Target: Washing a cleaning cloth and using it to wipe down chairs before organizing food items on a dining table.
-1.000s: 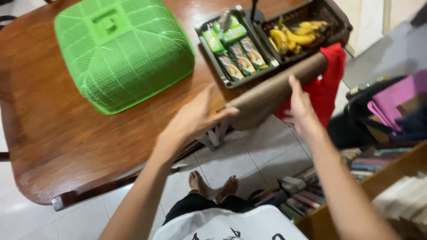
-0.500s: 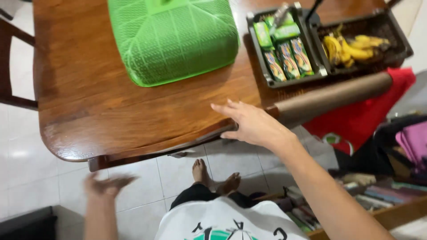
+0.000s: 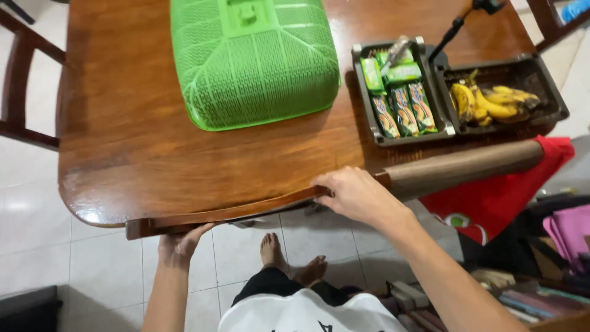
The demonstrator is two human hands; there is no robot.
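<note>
A dark wooden chair back [image 3: 233, 214] runs along the near edge of the brown wooden table [image 3: 135, 147]. My left hand [image 3: 180, 245] grips the chair back near its left end from below. My right hand [image 3: 353, 192] is closed over the same rail near its right end, beside a brown rolled mat [image 3: 467, 167] that lies on the table's edge.
A green mesh food cover [image 3: 255, 61] sits on the table. To its right stand a dark tray of snack packets [image 3: 399, 98] and a dark tray of bananas [image 3: 498, 101]. A red cloth [image 3: 498, 190] hangs at the right. Another chair [image 3: 18, 80] stands at the left.
My left hand rose from low at my side and took hold of the chair back's left end. My right hand closed its spread fingers over the rail. The view shifted a little.
</note>
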